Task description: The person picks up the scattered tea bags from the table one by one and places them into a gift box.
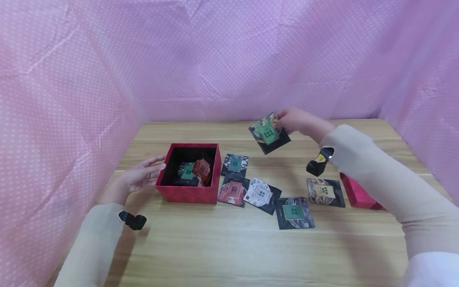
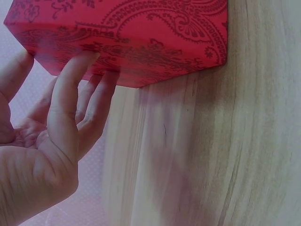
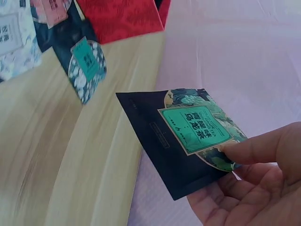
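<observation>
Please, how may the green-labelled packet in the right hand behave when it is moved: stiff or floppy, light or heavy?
The packet is probably light, because the right hand pinches it only near one edge. It seems rather stiff, since it projects nearly flat without drooping. Being thin and square-cornered, it is unlikely to roll.

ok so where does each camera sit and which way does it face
Head: worn on the head, faces forward and down at the table; shows left arm, right arm.
Left wrist: worn there, faces the outside of the box; shows left fingers.
Right wrist: worn there, faces the held packet; shows right fingers.
Head and right wrist share that packet; all three show the box.
</observation>
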`<state>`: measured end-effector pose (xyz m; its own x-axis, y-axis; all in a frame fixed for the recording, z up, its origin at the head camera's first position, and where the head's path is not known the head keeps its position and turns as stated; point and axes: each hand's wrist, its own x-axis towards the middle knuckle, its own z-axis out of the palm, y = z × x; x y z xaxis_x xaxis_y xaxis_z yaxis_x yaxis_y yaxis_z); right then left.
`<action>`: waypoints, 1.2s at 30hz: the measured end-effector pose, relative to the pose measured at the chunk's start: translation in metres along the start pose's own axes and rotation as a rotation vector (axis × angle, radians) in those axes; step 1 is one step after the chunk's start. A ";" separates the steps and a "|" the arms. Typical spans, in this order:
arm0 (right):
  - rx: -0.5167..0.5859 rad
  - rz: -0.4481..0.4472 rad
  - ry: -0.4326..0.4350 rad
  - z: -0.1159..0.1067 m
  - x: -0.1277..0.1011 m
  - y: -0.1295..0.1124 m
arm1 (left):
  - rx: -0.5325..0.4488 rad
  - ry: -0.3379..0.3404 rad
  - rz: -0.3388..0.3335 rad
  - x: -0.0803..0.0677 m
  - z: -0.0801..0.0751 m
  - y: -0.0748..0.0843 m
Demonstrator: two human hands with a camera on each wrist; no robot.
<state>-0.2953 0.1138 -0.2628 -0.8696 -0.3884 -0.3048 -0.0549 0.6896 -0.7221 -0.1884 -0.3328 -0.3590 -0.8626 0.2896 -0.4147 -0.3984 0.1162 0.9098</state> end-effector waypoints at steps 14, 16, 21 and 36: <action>0.037 -0.059 -0.025 0.042 0.016 -0.053 | 0.005 -0.006 -0.051 -0.003 0.003 0.004; 0.052 -0.064 -0.024 0.047 0.018 -0.057 | 0.006 -0.004 -0.060 -0.002 0.003 0.004; 0.081 -0.092 -0.026 0.063 0.026 -0.068 | 0.005 -0.003 -0.069 -0.002 0.003 0.004; 0.120 -0.180 -0.117 0.110 0.040 -0.104 | -0.073 0.000 -0.072 -0.006 0.011 0.006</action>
<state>-0.2705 -0.0404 -0.2681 -0.7880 -0.5713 -0.2296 -0.1385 0.5279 -0.8380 -0.1824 -0.3233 -0.3513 -0.8309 0.2832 -0.4789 -0.4809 0.0672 0.8742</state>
